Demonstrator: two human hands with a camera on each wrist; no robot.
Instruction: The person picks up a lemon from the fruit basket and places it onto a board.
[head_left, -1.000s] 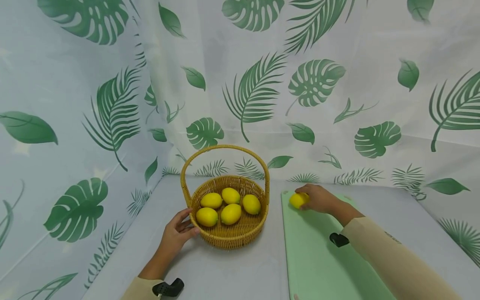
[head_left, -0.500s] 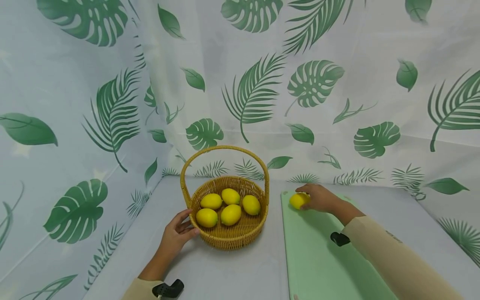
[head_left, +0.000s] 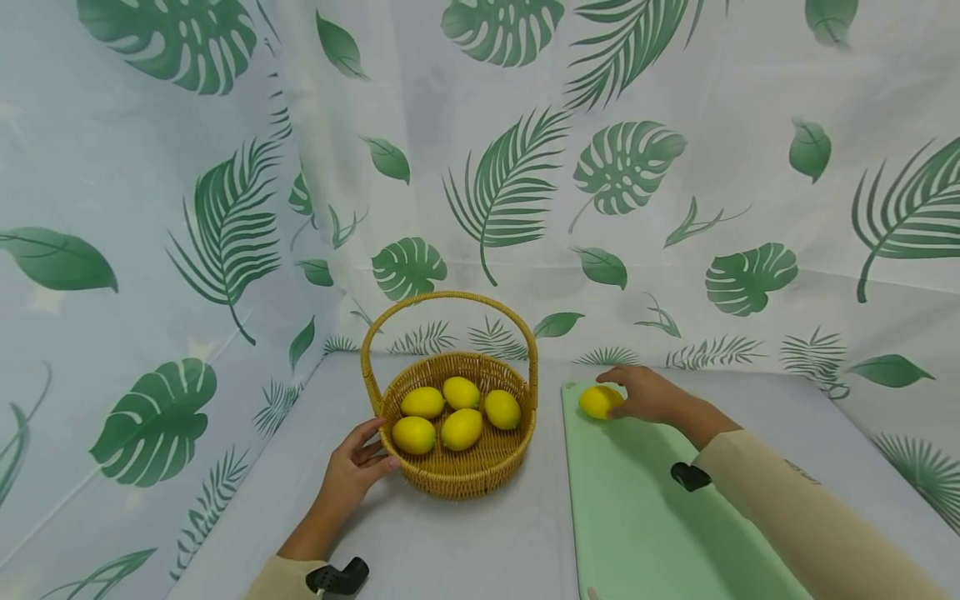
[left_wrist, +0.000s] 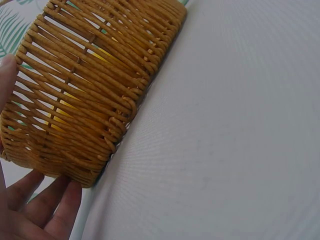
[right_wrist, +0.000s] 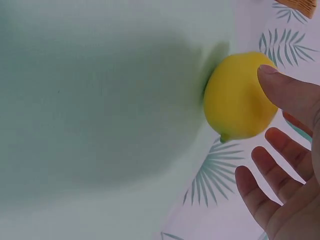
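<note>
A wicker basket [head_left: 465, 483] with a tall arched handle stands on the table and holds several yellow lemons [head_left: 462, 429]. My left hand [head_left: 357, 461] grips its left side, thumb at the front and fingertips [left_wrist: 65, 210] against the woven wall in the left wrist view. Another lemon [head_left: 598, 402] lies at the far end of a pale green cutting board [head_left: 637, 508]. Beside that lemon is my right hand [head_left: 643, 394]. In the right wrist view the thumb [right_wrist: 285, 90] overlaps the lemon, while the other fingers are spread apart and relaxed.
A white table surface [head_left: 480, 550] lies between basket and board. White cloth with green leaf prints [head_left: 510, 192] hangs behind the table and along its left side.
My right hand has loosened and drawn slightly right from the lemon on the board, so more of it shows. The left hand and the basket have stayed in place.
</note>
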